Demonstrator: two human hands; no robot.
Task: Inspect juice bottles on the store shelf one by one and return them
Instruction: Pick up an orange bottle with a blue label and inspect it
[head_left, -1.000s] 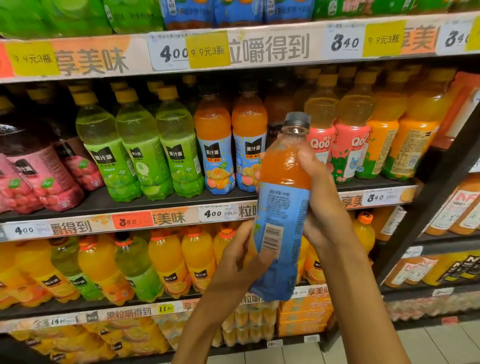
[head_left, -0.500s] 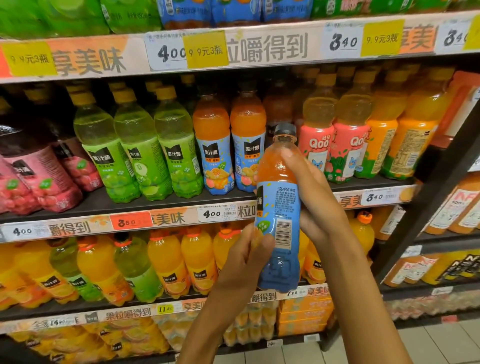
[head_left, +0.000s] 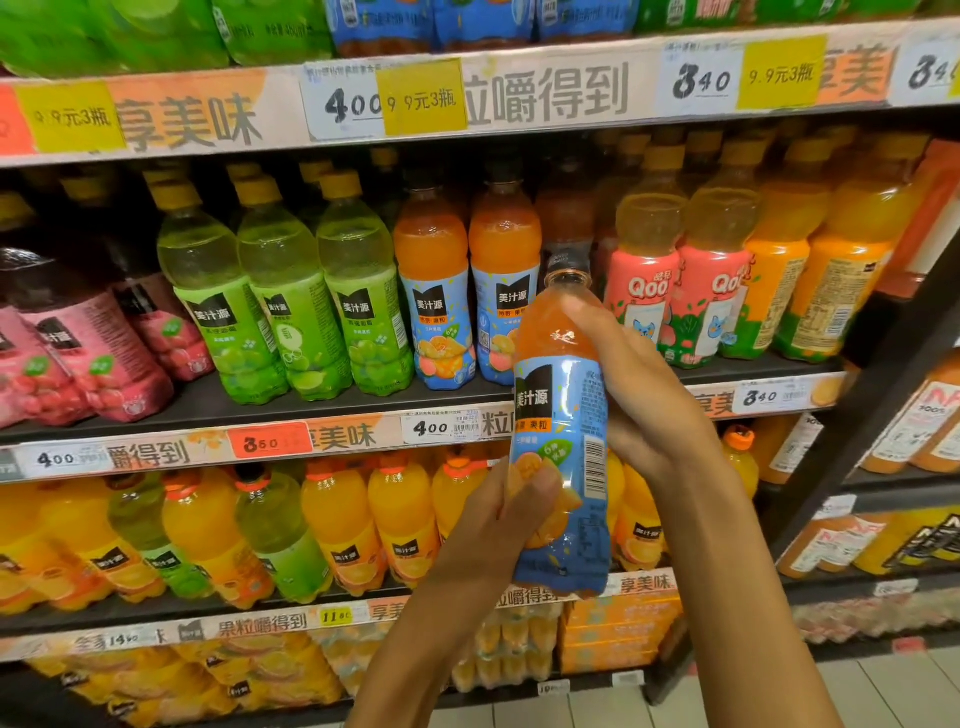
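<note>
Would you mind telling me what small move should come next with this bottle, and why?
Probably lift the blue-label bottle back into the gap beside the two matching bottles on the middle shelf. Both the left hand and right hand grip it upright, front label showing.

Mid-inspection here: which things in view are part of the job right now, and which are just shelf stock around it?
In the job:
blue-label orange bottle
left hand gripping its lower part
right hand gripping its upper part
two matching bottles on the middle shelf

Just around:
green bottles
pink bottles
Qoo bottles
price tags
</note>
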